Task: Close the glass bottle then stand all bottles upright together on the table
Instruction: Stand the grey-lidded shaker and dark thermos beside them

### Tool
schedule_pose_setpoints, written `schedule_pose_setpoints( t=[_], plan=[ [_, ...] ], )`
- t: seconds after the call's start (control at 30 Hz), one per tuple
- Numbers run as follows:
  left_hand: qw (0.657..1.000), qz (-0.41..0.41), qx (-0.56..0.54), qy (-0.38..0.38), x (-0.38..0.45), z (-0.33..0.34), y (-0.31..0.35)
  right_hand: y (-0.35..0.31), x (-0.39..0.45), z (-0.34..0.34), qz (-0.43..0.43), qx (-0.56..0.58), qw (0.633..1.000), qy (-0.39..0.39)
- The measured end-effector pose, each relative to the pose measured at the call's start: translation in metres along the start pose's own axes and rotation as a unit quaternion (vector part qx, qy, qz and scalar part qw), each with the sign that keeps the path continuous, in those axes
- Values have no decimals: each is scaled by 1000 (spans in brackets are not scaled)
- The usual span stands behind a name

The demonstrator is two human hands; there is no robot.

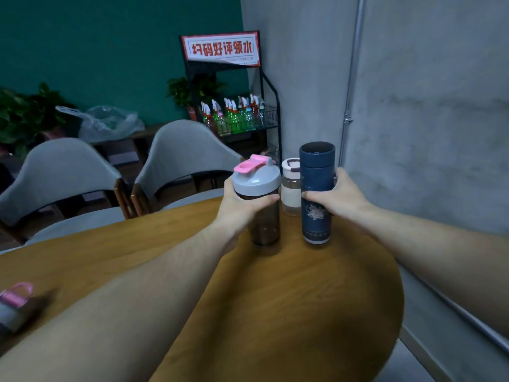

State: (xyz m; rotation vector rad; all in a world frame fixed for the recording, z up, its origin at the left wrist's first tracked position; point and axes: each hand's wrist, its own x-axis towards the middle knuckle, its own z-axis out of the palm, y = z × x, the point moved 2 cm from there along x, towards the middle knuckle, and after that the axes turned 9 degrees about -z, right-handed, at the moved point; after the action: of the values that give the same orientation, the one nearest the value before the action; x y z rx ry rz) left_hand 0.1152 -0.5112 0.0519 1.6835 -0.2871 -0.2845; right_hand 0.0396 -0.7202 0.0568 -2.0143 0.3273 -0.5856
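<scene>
Bottles stand grouped at the far end of the worktop [275, 299]. From the head view, we note the left hand [242, 205] with fingers wrapped around the dark shaker bottle [261, 205] below its grey lid, and the right hand [338, 197] with fingers closed around the blue flask [316, 188]. The small glass bottle [291, 188] stands between and behind them, capped. We judge it fragile and smooth; grip at mid-body. Another bottle [13, 307] lies at the left edge.
</scene>
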Motion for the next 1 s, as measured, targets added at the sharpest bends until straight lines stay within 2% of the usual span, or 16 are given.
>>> schedule_pose_setpoints(
  t=[0.23,0.73,1.0],
  plan=[
    [1000,-5,18,15,29,38,-11,38,31,1,6,15,1000,15],
    [999,-18,24,33,52,55,-34,49,54,17,2,27,999,-25],
    [995,-71,45,58,47,56,-33,48,36,11,43,-11,997,-58]
  ],
)
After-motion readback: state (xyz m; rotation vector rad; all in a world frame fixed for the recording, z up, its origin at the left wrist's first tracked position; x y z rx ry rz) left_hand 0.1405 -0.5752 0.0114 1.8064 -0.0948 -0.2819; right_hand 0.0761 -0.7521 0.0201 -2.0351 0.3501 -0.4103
